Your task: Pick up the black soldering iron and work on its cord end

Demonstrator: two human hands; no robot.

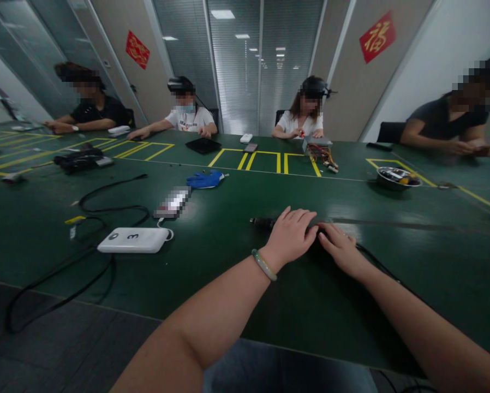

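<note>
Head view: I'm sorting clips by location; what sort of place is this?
Probably an office meeting room: it has a long green table, a glass partition and black chairs.

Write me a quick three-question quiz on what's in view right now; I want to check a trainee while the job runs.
1. True or false: the blue glove lies farther from the person wearing the camera than the white power bank does.

2. What runs beneath the person's left hand?
A. The metal bowl
B. A dark, slim object lying on the green table
C. The white power bank

3. Fill in the blank: the pale green bangle is on the person's ____ wrist.

Key: 1. True. 2. B. 3. Left.
</note>
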